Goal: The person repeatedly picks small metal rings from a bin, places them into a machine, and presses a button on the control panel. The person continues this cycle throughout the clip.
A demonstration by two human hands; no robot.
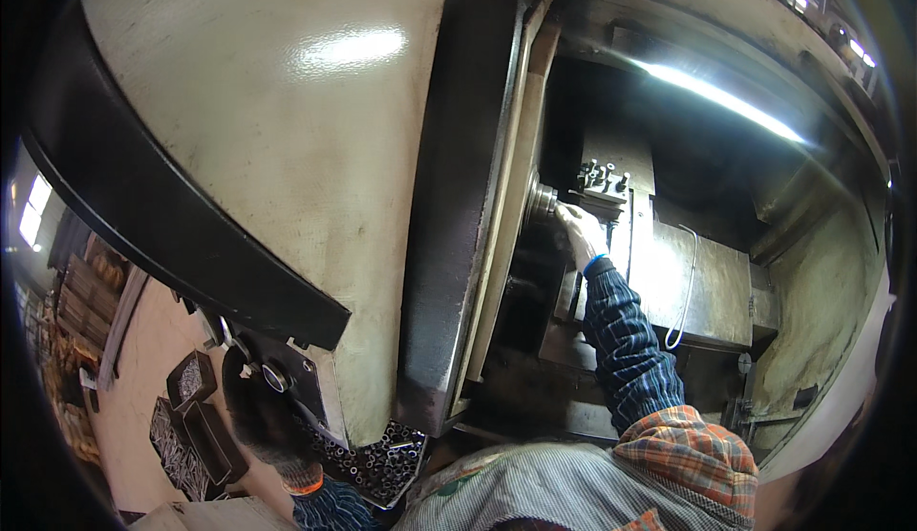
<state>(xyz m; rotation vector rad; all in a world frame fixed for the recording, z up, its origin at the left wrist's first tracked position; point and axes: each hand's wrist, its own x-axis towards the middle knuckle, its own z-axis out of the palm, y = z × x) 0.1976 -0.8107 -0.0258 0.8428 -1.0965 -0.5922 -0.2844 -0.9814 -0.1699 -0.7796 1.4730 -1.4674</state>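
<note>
Striped apron (pixel 544 498) and plaid cuff (pixel 693 455) nearest; the right hand (pixel 581 233) reaches into a lathe.
Its fingers pinch a small metal part (pixel 542 201) at the chuck: likely rigid, heavy, oily; best gripped around its rim. Left hand (pixel 263 416) rests gloved by a tray of metal sleeves (pixel 382 459); its grip cannot be told.

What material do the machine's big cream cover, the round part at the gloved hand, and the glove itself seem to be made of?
Cream cover: probably painted sheet metal; it is glossy, with a bright lamp reflection and small scuffs.
Round part: bare metal, likely steel; grey with a dull machined shine.
Glove on the right hand: looks like white knitted fabric, matte and soft; its weave is too small to confirm.
</note>
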